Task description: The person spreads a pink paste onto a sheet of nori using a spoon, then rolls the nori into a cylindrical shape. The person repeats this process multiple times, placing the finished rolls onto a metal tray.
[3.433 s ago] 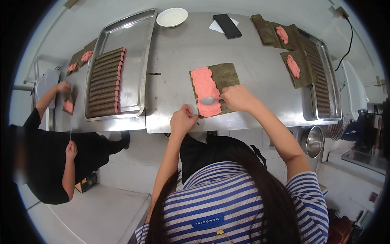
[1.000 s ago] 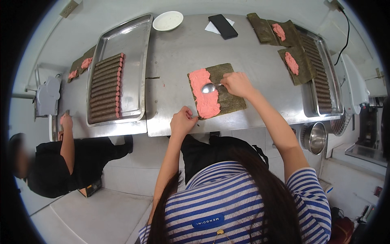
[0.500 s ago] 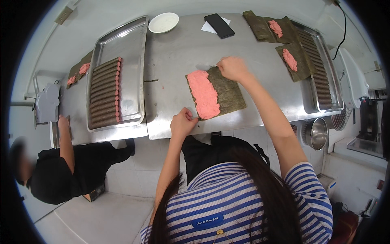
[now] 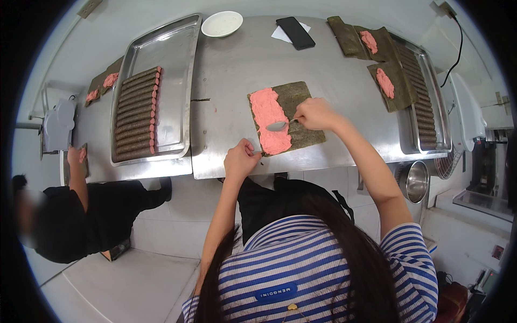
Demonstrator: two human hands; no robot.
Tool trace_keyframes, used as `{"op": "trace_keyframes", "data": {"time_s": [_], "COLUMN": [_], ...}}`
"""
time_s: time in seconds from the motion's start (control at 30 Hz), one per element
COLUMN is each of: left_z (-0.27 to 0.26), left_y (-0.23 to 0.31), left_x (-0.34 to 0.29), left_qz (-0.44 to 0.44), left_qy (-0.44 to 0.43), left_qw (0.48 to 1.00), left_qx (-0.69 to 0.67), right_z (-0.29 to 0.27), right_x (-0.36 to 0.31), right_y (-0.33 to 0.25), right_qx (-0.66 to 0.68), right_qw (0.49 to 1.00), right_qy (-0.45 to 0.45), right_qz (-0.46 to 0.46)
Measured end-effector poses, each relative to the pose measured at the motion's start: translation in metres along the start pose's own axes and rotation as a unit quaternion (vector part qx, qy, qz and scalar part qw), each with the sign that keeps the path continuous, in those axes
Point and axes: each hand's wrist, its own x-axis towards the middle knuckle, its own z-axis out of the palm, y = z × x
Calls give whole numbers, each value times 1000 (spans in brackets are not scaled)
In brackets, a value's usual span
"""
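Observation:
A dark green seaweed sheet (image 4: 307,97) lies on the steel table in front of me. Pink paste (image 4: 267,110) covers its left half in a thick, uneven band. My right hand (image 4: 316,114) is closed round the handle of a metal spoon (image 4: 277,126), whose bowl rests on the paste near the band's right edge. At the sheet's near left corner, my left hand (image 4: 241,160) has thumb and fingers pinched together at the seaweed's edge.
Left stands a steel tray (image 4: 188,97) with a row of seaweed rolls (image 4: 134,113); another tray (image 4: 444,116) of rolls is at right. Seaweed sheets with paste lumps (image 4: 385,83) lie beside it. A white bowl (image 4: 222,24) and phone (image 4: 296,33) sit behind. A co-worker (image 4: 81,215) works at far left.
My right hand has brought the spoon from the sheet's far edge nearer to me, down onto the paste. My left hand stays at the near left corner.

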Motion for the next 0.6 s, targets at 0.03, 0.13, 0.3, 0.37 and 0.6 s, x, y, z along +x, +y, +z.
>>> {"op": "trace_keyframes", "data": {"time_s": [0.03,0.13,0.3,0.37,0.6], "left_z": [0,1,2,3,2], "left_y": [-1,2,3,3,3], "left_x": [-1,-3,-5,-6,-4], "left_qz": [8,10,8,15,14], "left_qy": [10,21,16,25,21], "left_qw": [1000,1000,1000,1000,1000], "left_qx": [7,11,3,4,11], "right_z": [-1,-4,15,25,45], "right_x": [0,10,31,31,2], "right_y": [4,19,28,28,11], "right_qx": [24,93,156,168,215], "right_qw": [999,984,955,949,941], "right_qy": [30,96,121,128,120], "right_qz": [23,113,222,233,233]}}
